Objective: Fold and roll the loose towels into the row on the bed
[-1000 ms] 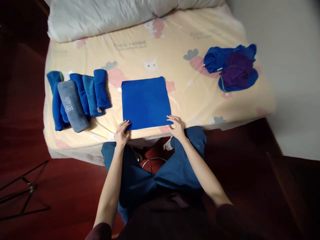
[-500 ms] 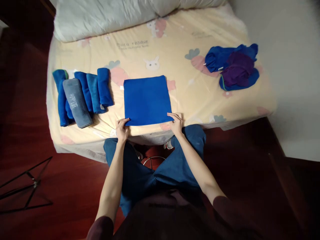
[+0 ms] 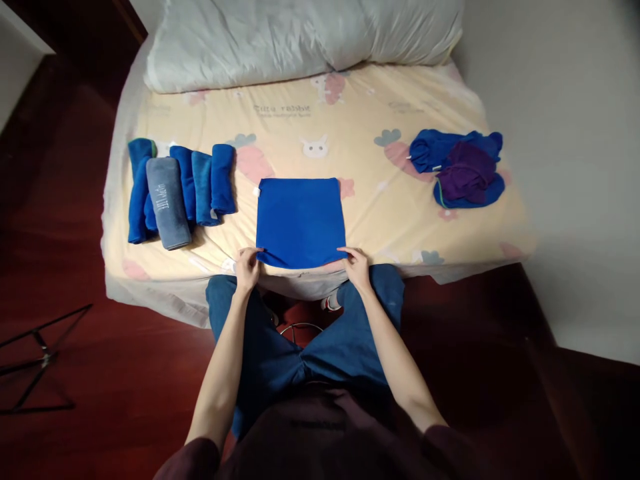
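Now the view has tipped up a little, so the bed (image 3: 360,127) sits lower in the frame and more of the pale quilt (image 3: 280,40) along its far side shows. On the person's left, the rolled cloths (image 3: 223,180), blue ones with a grey one lying on top, keep their places. The flat blue cloth (image 3: 300,220) lies spread at the bed's near edge, between those rolls and the loose heap (image 3: 465,170) of blue and purple cloth on the right, which is also undisturbed.

What is new is at the front of the flat cloth. Half a second ago its near edge ran almost straight; now it bows toward the person, with a small crease, and its two near corners look slightly raised. The left hand (image 3: 247,270) pinches one corner and the right hand (image 3: 357,268) the other, thumb against fingers. With both ends held, that edge seems ready to be worked evenly, though the far part stays flat, its small white tag (image 3: 257,192) at the far left corner.
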Tool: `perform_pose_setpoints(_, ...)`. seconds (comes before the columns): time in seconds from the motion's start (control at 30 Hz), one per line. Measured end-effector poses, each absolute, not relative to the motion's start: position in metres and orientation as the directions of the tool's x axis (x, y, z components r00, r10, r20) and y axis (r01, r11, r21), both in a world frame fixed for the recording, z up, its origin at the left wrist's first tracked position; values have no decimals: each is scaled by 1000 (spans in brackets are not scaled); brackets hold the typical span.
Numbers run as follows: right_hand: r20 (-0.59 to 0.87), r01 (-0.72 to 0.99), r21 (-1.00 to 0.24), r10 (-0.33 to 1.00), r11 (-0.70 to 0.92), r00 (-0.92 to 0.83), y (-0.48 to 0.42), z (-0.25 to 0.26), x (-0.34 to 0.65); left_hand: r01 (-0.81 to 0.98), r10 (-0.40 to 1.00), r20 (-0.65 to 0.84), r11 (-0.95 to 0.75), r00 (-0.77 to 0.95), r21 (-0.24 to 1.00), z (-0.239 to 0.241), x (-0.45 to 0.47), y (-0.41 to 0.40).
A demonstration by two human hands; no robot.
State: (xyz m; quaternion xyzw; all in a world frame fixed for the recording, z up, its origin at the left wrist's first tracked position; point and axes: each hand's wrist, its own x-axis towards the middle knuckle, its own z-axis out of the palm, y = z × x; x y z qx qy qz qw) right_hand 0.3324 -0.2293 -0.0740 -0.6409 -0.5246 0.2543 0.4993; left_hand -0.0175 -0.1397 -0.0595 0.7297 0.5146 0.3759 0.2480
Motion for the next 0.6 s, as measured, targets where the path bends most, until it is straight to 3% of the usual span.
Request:
perform_pose_setpoints(0.2,61,379,-913,872,-148,487,-227,-80,328,618,967,247,-228,56,753,-62,-19,-144)
perform_pose_setpoints(0.33,84,430,-886,851,-174,518,-226,-76,326,620,979,202,-161,4,768,-60,-18,-147)
perform_pose_setpoints(0.6,77,451,-861,815,-236,574,-214,-74,322,664,967,255,-198,12,721,-68,-19,-141)
